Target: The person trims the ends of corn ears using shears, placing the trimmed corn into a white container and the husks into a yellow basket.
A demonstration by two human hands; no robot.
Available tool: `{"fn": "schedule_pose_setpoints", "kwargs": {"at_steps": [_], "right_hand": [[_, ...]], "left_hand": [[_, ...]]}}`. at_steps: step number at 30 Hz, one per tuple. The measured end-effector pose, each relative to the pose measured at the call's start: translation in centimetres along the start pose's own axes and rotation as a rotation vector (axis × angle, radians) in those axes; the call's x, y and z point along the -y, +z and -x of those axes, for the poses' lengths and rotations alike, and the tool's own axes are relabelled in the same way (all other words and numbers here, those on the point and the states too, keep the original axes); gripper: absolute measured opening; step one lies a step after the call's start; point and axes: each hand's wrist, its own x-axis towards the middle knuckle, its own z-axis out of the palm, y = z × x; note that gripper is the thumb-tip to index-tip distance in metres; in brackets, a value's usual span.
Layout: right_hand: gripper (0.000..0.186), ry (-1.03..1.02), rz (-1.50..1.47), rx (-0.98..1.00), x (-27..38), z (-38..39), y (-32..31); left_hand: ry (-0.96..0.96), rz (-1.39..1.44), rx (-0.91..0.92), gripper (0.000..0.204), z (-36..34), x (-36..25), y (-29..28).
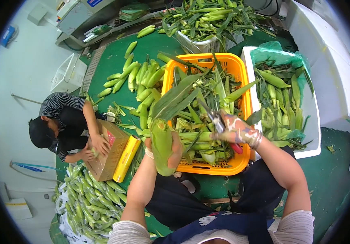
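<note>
An ear of corn [161, 146] in its green husk stands nearly upright in my left hand [176, 150], with the fingers wrapped round its right side. A long leaf [179, 97] spreads from near its upper end. My right hand [240, 132], in a camouflage-patterned glove, grips pruning shears [217, 121] with metal jaws and a red handle; the jaws point up and left. Both hands are above an orange basket [246, 91] of loose leaves and husked ears, the left one over its left edge.
A white foam box [313, 140] of corn adjoins the basket's right side. Behind stands a heaped white crate [197, 45]. Ears [144, 79] lie on the green floor. At left, a person [63, 122] handles a cardboard box [111, 140] beside a yellow roll [127, 158] and bagged corn [89, 199].
</note>
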Motion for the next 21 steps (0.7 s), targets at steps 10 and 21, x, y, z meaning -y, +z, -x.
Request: {"fn": "schedule_pose_setpoints", "kwargs": {"at_steps": [10,21], "right_hand": [[0.077,-0.085,0.254,-0.032,1.6,1.7,1.7],[0.068,-0.043,0.225,-0.213,-2.9,-3.3,7.7]], "left_hand": [[-0.470,-1.576,-1.056,0.078,-0.8,-1.7,-1.7],[-0.746,-1.976,-1.073,0.070,-4.5,2.8,0.0]]}}
